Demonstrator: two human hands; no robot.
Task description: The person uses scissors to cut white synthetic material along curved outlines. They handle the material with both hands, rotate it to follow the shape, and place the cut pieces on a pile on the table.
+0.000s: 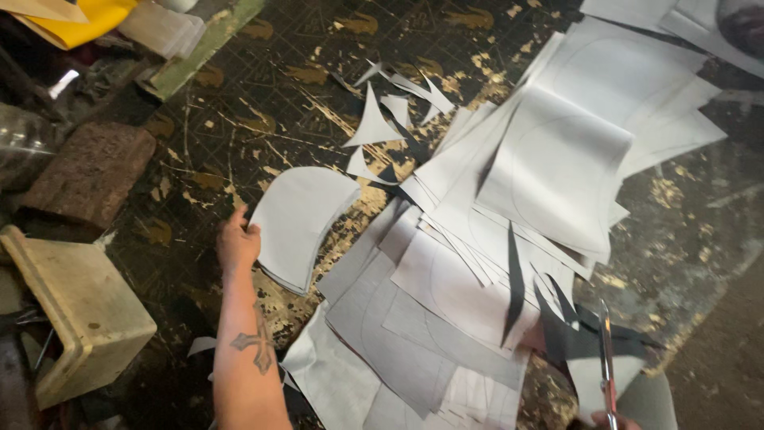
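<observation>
A: What colours up top left of the frame?

B: A yellow sheet (79, 20), a pale green board (203, 48), and a rusty-brown block (91, 171) below them.

A: And the surface (263, 111)?

B: Black, with a faint grid and worn gold-tan patches.

A: The cut pieces (302, 223)?

B: Pale grey, with thin curved lines on the big sheets (557, 167). Black slivers (516, 287) lie among them, and a cream box (76, 314) sits lower left.
</observation>
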